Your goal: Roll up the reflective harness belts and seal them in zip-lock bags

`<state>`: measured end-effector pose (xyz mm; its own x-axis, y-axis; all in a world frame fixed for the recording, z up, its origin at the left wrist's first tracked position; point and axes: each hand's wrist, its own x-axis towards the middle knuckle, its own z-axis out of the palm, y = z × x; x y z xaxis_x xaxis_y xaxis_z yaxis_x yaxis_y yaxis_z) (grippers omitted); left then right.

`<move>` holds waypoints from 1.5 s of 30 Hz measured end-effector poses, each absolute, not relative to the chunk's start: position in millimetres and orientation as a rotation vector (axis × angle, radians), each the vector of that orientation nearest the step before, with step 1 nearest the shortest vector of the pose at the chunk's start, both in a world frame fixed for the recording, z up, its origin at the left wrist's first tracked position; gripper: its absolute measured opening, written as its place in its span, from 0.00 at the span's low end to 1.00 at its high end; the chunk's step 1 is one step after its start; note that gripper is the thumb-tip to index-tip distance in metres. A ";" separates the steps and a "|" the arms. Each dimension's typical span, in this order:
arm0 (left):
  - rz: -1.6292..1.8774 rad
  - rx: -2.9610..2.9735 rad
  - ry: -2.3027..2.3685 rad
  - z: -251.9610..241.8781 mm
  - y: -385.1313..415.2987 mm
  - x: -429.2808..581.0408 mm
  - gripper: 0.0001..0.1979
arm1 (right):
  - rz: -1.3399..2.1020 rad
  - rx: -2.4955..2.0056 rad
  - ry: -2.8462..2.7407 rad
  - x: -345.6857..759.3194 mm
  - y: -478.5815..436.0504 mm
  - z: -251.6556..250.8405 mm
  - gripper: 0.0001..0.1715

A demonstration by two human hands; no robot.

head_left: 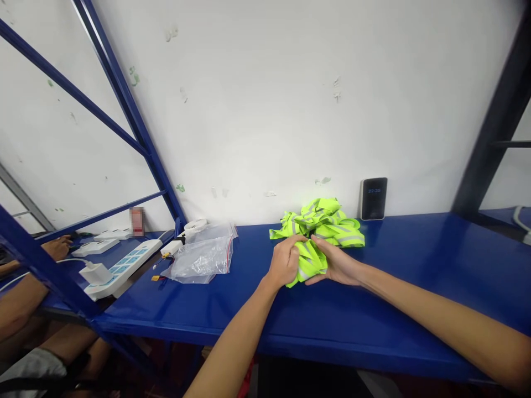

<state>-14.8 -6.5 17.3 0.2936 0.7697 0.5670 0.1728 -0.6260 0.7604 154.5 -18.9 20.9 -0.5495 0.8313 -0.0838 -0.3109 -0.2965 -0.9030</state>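
A crumpled neon-yellow safety vest with grey reflective stripes [321,226] lies bunched on the blue shelf [373,298], near the white wall. My left hand [285,261] is closed on the vest's near-left fold. My right hand [338,264] grips the same fold from the right, fingers wrapped under the fabric. Both hands meet at the front of the heap, just above the shelf surface.
Clear zip bags [203,257] lie left of the vest, with a small white fan [194,225] and a cable behind them. A white power strip with a plug [120,268] sits further left. A black digital clock [373,198] leans on the wall. Another person's arm [25,301] shows at far left.
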 end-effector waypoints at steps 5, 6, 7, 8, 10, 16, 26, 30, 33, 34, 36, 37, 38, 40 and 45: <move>1.460 1.796 0.758 17.3 -2.1 -9.1 0.14 | 1.752 -0.817 -1.239 143.0 -22.3 9.6 0.27; 1.446 1.769 0.734 17.4 -1.5 -9.0 0.13 | 1.728 -0.805 -1.274 141.4 -23.6 9.2 0.29; 1.429 1.758 0.711 17.6 -1.4 -9.1 0.12 | 1.703 -0.787 -1.308 140.4 -24.9 9.7 0.31; 1.414 1.758 0.692 17.9 -1.7 -9.3 0.12 | 1.676 -0.771 -1.336 139.8 -26.1 10.9 0.34; 1.395 1.766 0.674 19.2 -3.4 -9.0 0.14 | 1.636 -0.759 -1.372 139.4 -27.6 14.2 0.36; 1.435 1.690 0.679 28.1 -11.6 -1.7 0.11 | 1.591 -0.805 -1.407 137.2 -27.4 18.1 0.35; 1.086 1.854 0.699 38.2 -9.7 -8.8 0.19 | 1.422 -0.754 -1.587 128.3 -31.9 12.8 0.40; 1.008 1.716 0.672 43.5 -13.2 -17.5 0.24 | 1.237 -0.820 -1.628 111.1 -32.2 10.9 0.37; 1.160 1.559 0.641 47.3 -20.1 -25.1 0.23 | 1.188 -0.847 -1.665 99.4 -33.0 18.7 0.27; 1.201 1.524 0.616 48.5 -22.4 -27.8 0.22 | 1.166 -0.853 -1.686 96.3 -33.5 21.6 0.25; 1.232 1.493 0.558 50.4 -25.7 -32.3 0.22 | 1.141 -0.870 -1.703 91.3 -34.5 25.1 0.25; 1.232 1.493 0.537 50.9 -26.3 -33.7 0.23 | 1.142 -0.886 -1.686 89.2 -35.0 25.0 0.25; 1.226 1.501 0.521 50.8 -26.2 -34.3 0.23 | 1.151 -0.905 -1.650 87.6 -35.5 23.8 0.25; 1.235 1.514 0.523 48.7 -23.8 -32.4 0.23 | 1.164 -0.932 -1.571 85.8 -35.8 19.1 0.25; 1.577 1.331 0.667 39.4 -16.9 -17.8 0.19 | 0.905 -0.896 -1.699 93.5 -35.5 12.7 0.22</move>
